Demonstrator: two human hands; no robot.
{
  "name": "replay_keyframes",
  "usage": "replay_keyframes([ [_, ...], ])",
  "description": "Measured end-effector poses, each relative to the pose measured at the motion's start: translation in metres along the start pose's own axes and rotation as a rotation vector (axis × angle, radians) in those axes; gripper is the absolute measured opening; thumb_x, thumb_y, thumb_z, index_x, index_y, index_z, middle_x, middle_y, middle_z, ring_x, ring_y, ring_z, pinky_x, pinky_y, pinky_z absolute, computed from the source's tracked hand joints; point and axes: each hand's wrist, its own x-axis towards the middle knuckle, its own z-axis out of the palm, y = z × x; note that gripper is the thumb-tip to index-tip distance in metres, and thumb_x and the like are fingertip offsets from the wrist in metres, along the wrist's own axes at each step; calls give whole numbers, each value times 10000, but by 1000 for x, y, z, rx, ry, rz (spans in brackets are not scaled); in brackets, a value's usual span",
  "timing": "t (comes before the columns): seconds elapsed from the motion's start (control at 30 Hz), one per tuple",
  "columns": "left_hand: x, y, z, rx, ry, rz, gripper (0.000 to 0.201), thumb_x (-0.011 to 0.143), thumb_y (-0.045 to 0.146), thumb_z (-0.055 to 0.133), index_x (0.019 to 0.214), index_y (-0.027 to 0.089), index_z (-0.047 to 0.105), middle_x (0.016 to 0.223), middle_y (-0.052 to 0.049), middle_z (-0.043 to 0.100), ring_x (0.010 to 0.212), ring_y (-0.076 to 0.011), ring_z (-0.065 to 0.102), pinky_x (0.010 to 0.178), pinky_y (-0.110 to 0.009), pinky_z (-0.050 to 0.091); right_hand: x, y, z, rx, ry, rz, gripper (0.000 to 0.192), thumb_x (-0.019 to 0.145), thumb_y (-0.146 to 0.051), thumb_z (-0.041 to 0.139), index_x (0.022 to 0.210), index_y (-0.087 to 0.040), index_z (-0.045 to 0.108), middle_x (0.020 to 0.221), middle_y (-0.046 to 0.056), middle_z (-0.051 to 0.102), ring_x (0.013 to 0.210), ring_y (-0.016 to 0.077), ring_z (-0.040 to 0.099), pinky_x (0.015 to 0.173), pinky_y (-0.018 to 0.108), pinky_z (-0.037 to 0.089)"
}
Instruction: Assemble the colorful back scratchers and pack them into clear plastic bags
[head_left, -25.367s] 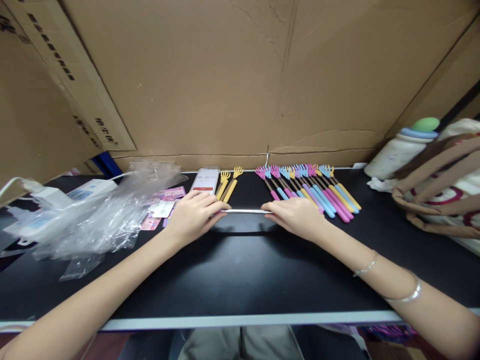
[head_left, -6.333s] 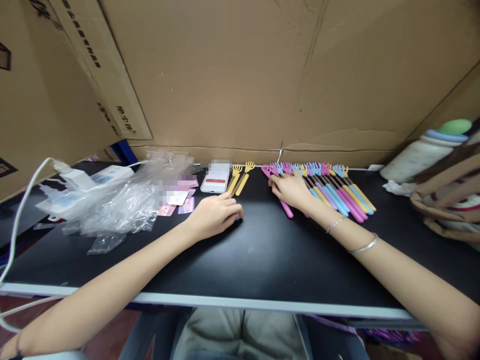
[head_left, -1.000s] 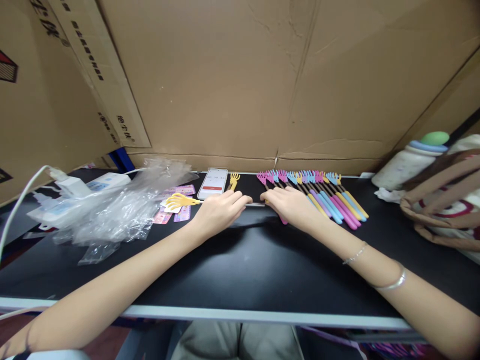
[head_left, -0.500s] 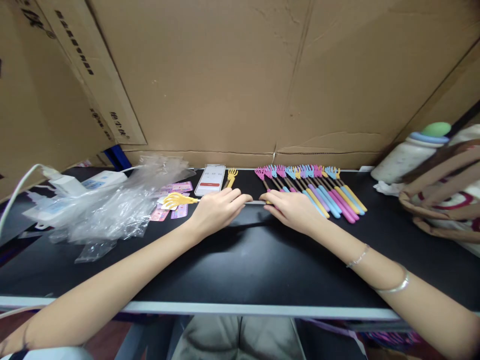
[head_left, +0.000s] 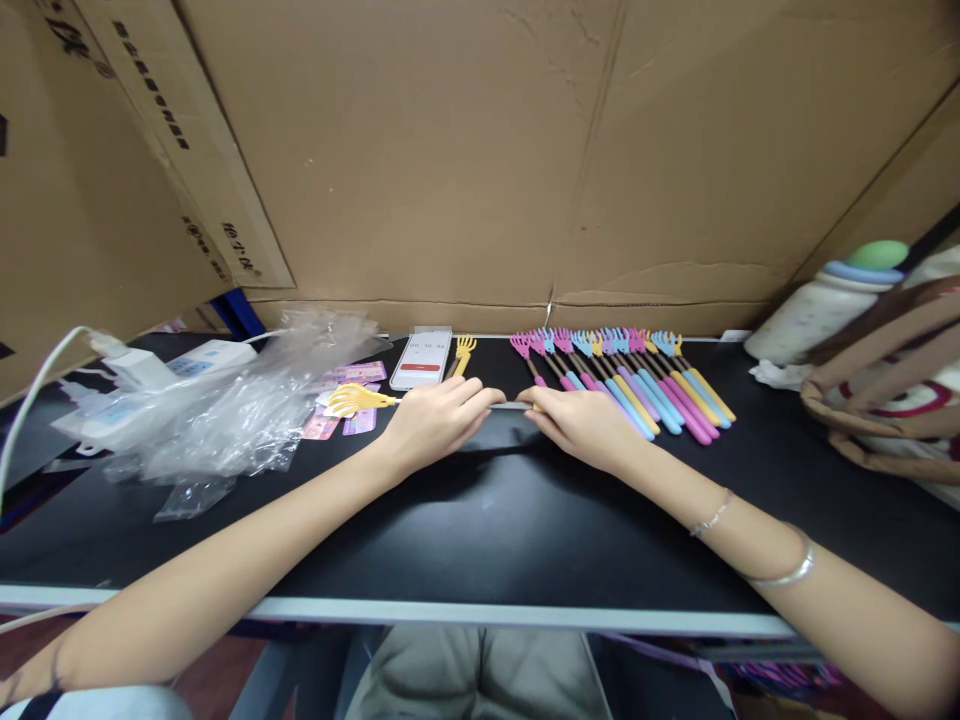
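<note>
A yellow back scratcher [head_left: 360,401] is held level between my hands above the black table, its claw head pointing left. My left hand [head_left: 436,418] is closed round its shaft just right of the head. My right hand [head_left: 574,418] grips the other end, where a bit of yellow shows at the fingertips; the rest of that end is hidden under the palm. Thin metal shaft shows between the two hands. Behind my left hand lies another yellow back scratcher [head_left: 464,352]. A row of back scratchers [head_left: 679,398] with pink, blue, yellow and purple handles lies beyond my right hand.
Clear plastic bags [head_left: 232,410] and printed cards [head_left: 361,421] lie on the left, near a white power strip [head_left: 206,362]. A phone [head_left: 421,357] showing a timer rests at the back. A bottle [head_left: 821,305] and a bag [head_left: 892,390] stand right. Cardboard [head_left: 480,150] walls the back.
Both hands keep their hold on the yellow back scratcher in nearly the same place. My right hand has shifted very slightly left; the view has tilted a little.
</note>
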Motion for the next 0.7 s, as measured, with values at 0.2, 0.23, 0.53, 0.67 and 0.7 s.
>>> replay_keyframes([
  [0.2, 0, 1, -1, -3, -30, 4, 185, 961, 233, 427, 1040, 219, 594, 854, -3, 647, 765, -117, 594, 563, -232, 355, 0, -2, -1, 1, -13, 4, 240, 951, -310, 398, 1049, -182, 576, 765, 40, 703, 658, 158, 647, 538, 246, 330],
  [0.23, 0, 2, -1, -2, -31, 3, 181, 959, 235, 433, 1037, 220, 595, 856, -1, 650, 767, -117, 597, 564, -233, 356, 0, -2, -1, 1, -13, 0, 237, 951, -308, 396, 1036, -182, 577, 770, 41, 704, 660, 157, 647, 538, 245, 330],
  [0.53, -1, 1, 2, -51, -69, -17, 196, 978, 249, 417, 1053, 217, 596, 886, 4, 671, 780, -109, 619, 574, -207, 384, 0, 2, 1, -21, 4, -37, 203, 951, -301, 424, 980, -190, 591, 773, 40, 705, 673, 154, 651, 524, 238, 324],
  [0.67, -3, 0, 4, -104, -101, -46, 231, 990, 281, 399, 1065, 216, 607, 914, -2, 687, 792, -100, 629, 582, -187, 405, 0, 3, 2, -28, 22, -51, 183, 942, -289, 447, 965, -197, 604, 786, 40, 711, 678, 151, 651, 521, 236, 326],
  [0.7, -3, 0, 4, -116, -102, -57, 235, 990, 290, 398, 1063, 216, 609, 917, -3, 692, 792, -99, 632, 586, -184, 409, 0, 3, 3, -29, 25, -51, 182, 941, -289, 451, 965, -197, 607, 789, 39, 712, 680, 152, 651, 520, 237, 329],
])
